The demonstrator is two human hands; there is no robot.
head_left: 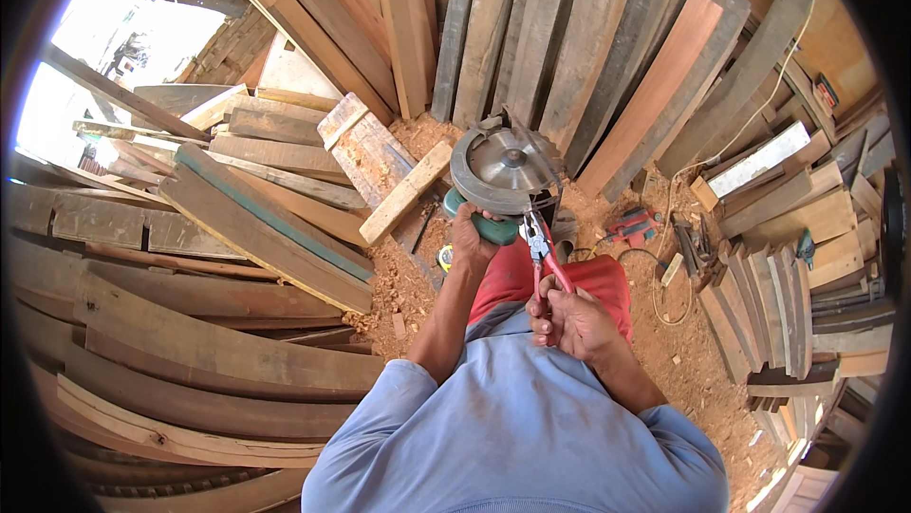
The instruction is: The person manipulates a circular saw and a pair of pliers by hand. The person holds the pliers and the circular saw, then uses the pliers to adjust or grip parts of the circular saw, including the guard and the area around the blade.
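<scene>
A circular saw (486, 188) with a dark green body is turned so its round metal blade (513, 158) and guard face up in front of me. My left hand (472, 236) is closed around its green handle. With fingers closed on the red grips, my right hand (575, 321) holds a pair of pliers (538, 245). The pliers' metal jaws point away from me and reach the saw's near edge, below the blade; what they grip there, if anything, is too small to tell.
A short wooden batten (406, 193) and a sawdust-covered board (365, 148) lie just left of the saw. A red power tool (634, 226) rests on the sawdust to the right, near a looping cord (672, 309). Stacked curved planks (218, 323) line the left; upright timbers (541, 34) stand ahead.
</scene>
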